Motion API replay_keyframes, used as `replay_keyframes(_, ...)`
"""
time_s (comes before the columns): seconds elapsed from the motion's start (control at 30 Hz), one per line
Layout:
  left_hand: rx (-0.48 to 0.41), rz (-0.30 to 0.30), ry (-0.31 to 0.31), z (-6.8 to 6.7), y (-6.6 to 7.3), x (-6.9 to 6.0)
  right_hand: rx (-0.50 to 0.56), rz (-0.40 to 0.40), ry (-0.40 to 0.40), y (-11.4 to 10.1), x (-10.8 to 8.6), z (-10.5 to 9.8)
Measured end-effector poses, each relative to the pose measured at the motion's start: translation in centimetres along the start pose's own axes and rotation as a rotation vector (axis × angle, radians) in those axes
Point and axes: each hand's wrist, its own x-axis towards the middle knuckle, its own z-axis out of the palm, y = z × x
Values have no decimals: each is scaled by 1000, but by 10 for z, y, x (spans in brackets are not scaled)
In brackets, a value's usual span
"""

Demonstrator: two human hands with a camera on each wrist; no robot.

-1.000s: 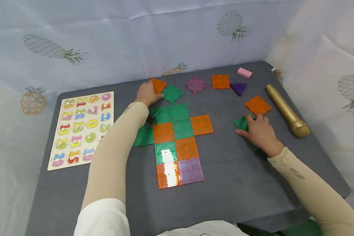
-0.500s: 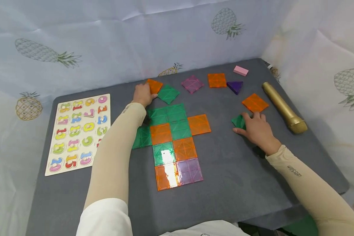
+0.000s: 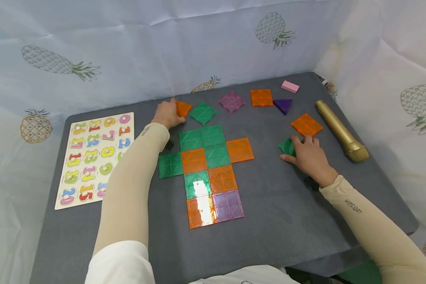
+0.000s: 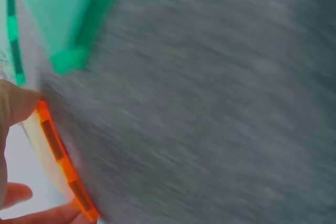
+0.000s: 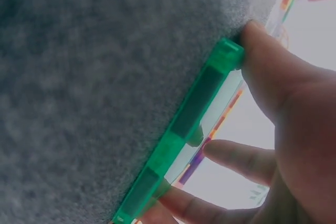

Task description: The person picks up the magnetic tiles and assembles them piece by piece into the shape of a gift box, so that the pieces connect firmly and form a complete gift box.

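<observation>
My left hand (image 3: 166, 114) pinches an orange translucent magnetic tile (image 3: 183, 109) at the back of the table. In the left wrist view the orange tile (image 4: 65, 161) sits between thumb and fingers, with a green tile (image 4: 68, 19) close by. On the right side, my right hand (image 3: 311, 156) holds a green magnetic tile (image 3: 286, 147), partly hidden by the fingers. The right wrist view shows its green edge (image 5: 176, 135) between thumb and fingertips at the tabletop. Between the hands lies a flat joined pattern of green, orange and purple tiles (image 3: 223, 179).
Along the back lie a green tile (image 3: 203, 113), a purple tile (image 3: 232, 101), an orange tile (image 3: 261, 97), a purple triangle (image 3: 283, 105) and a pink block (image 3: 290, 86). Another orange tile (image 3: 307, 124) and a gold microphone (image 3: 341, 131) lie right. A number puzzle board (image 3: 92, 159) lies left.
My left hand has shifted left with the orange tile, widening its gap from the neighbouring green tile. My right hand has stayed in place on its green tile.
</observation>
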Motion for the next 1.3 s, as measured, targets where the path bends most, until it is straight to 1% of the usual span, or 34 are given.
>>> replay_keyframes(0.1, -44, -9, 17, -2, -13, -14, -6, -24, 4, 0, 1, 1)
replay_keyframes(0.2, -63, 24, 23, -10, -28, -31, 10, -46, -2, 0, 2, 1)
replay_keyframes(0.3, -46, 112, 19, -20, -41, -54, 41, -75, -6, 1, 4, -1)
replay_keyframes(0.4, -34, 233, 6, -28, -48, -84, 42, -151, 5, -1, 6, -4)
replay_keyframes(0.47, -14, 316, -4, -32, -46, -107, 38, -240, 29, -7, 7, -5)
replay_keyframes(0.5, -2, 358, -5, -34, -44, -120, 37, -297, 43, -11, 8, -6)
replay_keyframes(0.6, 28, 469, -14, -33, -36, -155, 46, -501, 85, -29, 9, -10)
replay_keyframes(0.7, 49, 563, -10, -23, -29, -186, 44, -693, 103, -48, 9, -12)
replay_keyframes(0.77, 50, 618, 2, -14, -26, -202, 39, -788, 99, -61, 7, -13)
replay_keyframes(0.8, 49, 639, 9, -9, -24, -209, 32, -821, 90, -66, 6, -12)
replay_keyframes(0.87, 49, 683, 20, 0, -21, -219, 25, -858, 67, -74, 3, -10)
replay_keyframes(0.93, 43, 696, 11, 8, -20, -227, 19, -877, 36, -80, 1, -8)
replay_keyframes(1.0, 41, 692, -10, 17, -19, -233, 9, -880, -1, -83, 0, -4)
replay_keyframes(1.1, 45, 668, -41, 30, -19, -238, -5, -881, -41, -85, 0, 1)
replay_keyframes(1.2, 63, 654, -31, 41, -18, -240, 4, -883, -54, -86, 1, 7)
replay_keyframes(1.3, 73, 645, -8, 48, -17, -241, 15, -881, -66, -86, 4, 14)
